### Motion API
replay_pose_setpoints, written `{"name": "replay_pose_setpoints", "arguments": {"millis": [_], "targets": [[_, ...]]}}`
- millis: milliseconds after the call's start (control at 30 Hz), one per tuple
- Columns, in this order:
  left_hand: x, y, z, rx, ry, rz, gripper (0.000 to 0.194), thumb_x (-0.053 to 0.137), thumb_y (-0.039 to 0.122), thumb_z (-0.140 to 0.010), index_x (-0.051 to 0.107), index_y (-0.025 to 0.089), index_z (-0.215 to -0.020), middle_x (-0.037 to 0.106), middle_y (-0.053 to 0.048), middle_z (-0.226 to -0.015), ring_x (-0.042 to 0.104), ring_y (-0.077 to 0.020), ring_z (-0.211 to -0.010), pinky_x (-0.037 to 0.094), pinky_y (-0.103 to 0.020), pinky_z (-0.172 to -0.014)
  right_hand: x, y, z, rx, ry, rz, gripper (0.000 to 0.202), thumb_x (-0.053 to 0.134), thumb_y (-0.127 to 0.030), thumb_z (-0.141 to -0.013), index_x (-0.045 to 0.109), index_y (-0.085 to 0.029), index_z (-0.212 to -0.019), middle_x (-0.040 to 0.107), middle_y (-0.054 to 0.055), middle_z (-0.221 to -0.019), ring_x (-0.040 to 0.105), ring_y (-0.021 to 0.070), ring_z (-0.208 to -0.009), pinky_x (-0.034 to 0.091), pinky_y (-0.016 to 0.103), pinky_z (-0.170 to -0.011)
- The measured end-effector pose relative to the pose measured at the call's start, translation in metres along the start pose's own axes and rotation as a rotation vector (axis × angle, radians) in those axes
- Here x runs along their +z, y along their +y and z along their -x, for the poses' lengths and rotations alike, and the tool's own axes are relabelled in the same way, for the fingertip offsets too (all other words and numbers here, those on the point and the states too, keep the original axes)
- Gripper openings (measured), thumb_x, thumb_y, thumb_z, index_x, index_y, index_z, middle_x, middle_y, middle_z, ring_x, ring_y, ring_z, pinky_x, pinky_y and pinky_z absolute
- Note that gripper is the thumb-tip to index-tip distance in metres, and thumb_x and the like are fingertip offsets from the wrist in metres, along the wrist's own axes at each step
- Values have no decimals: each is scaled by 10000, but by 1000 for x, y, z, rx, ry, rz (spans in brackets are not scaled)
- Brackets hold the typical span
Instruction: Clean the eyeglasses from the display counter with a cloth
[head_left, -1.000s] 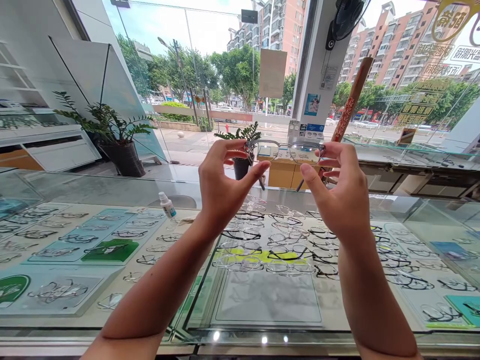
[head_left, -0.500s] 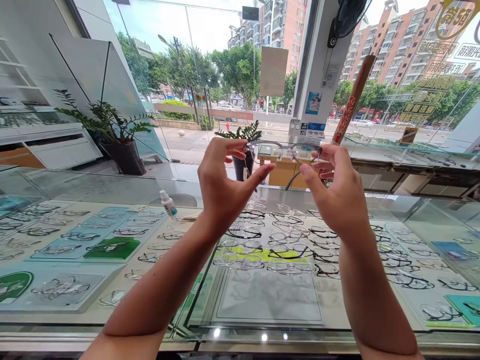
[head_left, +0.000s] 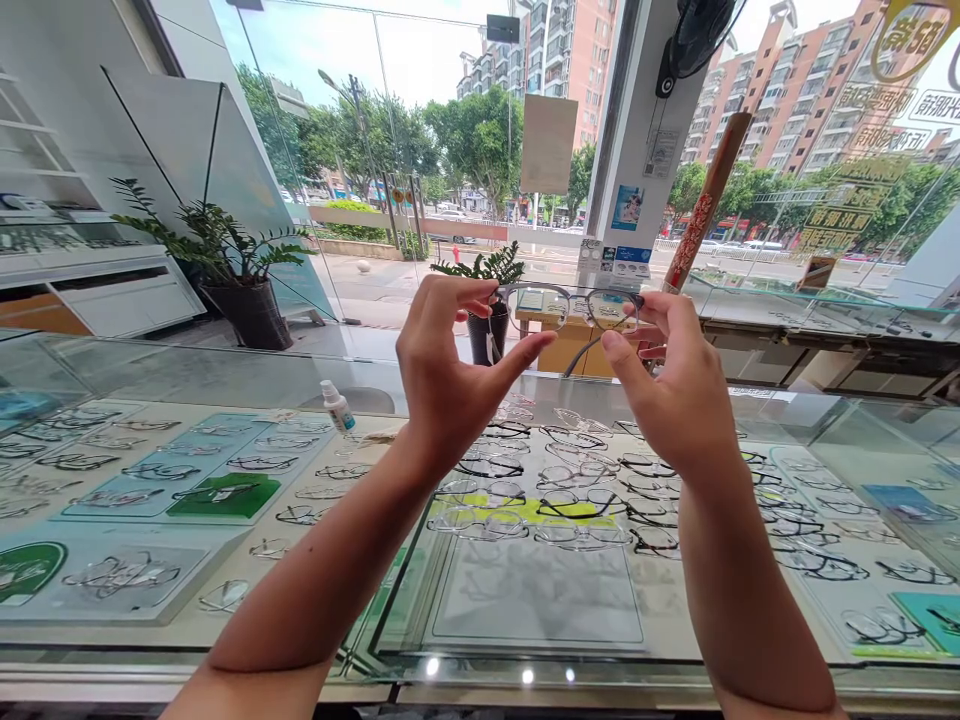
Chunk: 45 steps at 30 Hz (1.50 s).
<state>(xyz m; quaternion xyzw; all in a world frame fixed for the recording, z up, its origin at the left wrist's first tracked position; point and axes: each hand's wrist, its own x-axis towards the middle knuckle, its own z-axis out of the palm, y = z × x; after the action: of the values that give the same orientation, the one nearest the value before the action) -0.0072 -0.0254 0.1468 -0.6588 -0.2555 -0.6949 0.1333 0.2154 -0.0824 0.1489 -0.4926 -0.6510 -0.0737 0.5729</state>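
A pair of eyeglasses (head_left: 576,297) with a dark upper rim and clear lenses is held up in front of me, above the glass display counter. My left hand (head_left: 454,345) grips its left end with the fingers, the thumb stretched below the left lens. At the other end, my right hand (head_left: 671,370) pinches the frame between fingers and thumb. One dark temple arm (head_left: 581,357) shows below the lenses, and a small white tag (head_left: 491,345) hangs near my left fingers. Parts of the temples are hidden behind the hands.
Several rows of eyeglasses (head_left: 577,470) lie inside the glass display counter (head_left: 540,600). A small white spray bottle (head_left: 337,406) stands on the counter at the left. Beyond are a potted plant (head_left: 247,310), a second plant (head_left: 484,265) and a leaning red-patterned roll (head_left: 705,205).
The eyeglasses have tilted slightly, and the dark temple below the lenses has shifted a little to the left. Both hands keep nearly the same place and grip.
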Motion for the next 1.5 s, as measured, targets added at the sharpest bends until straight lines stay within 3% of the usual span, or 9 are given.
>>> {"name": "replay_pose_setpoints", "arguments": {"millis": [267,467,633,900,1233,1400,1500], "targets": [[5,-7,1,-52,-32,77,601,967,624,-787,691,268,-1184,756,-44,-1097,748,-218,-945,637,-392,-852,0,-2,0,-1,23,-25,543,698,-576,-1006,542,-304,-1449,733,150,-1432,790,338,-1094,653,626,-967],[8,-9,2,-90,-43,100,610,957,647,-789,690,263,-1182,770,-44,-1089,762,-217,-953,647,-389,-873,1,1,0,-60,58,-47,523,685,-546,-1023,530,-318,-1467,712,144,-1462,792,302,-1045,677,579,-906],[9,-9,2,-91,-33,112,595,950,653,-794,691,258,-1157,767,-39,-1061,760,-206,-922,648,-377,-861,1,-1,1,-23,55,-55,535,697,-540,-1015,530,-312,-1469,696,150,-1481,798,297,-1044,689,556,-884],[10,-8,3,-110,-34,115,608,947,671,-786,687,265,-1157,780,-41,-1052,762,-210,-919,645,-387,-849,5,5,2,-62,53,-132,551,687,-498,-1029,507,-315,-1517,668,171,-1523,798,308,-1183,717,538,-954],[11,-8,5,-98,-30,76,614,937,687,-788,696,254,-1150,785,-44,-1042,768,-217,-907,625,-381,-812,6,2,3,-12,74,-169,540,714,-479,-1017,525,-303,-1491,660,169,-1533,766,335,-1298,628,641,-1155],[11,-6,5,-81,-22,58,615,916,714,-798,691,254,-1138,781,-44,-1038,760,-217,-894,615,-380,-790,7,7,3,-64,67,-133,570,682,-495,-1037,487,-332,-1548,646,168,-1544,751,349,-1316,636,669,-1121],[11,-5,5,-81,-4,48,606,918,712,-798,686,263,-1133,775,-44,-1029,751,-216,-886,611,-384,-782,7,7,3,-22,36,-136,558,682,-529,-1038,504,-320,-1523,661,167,-1531,768,335,-1262,642,644,-1112]]}}
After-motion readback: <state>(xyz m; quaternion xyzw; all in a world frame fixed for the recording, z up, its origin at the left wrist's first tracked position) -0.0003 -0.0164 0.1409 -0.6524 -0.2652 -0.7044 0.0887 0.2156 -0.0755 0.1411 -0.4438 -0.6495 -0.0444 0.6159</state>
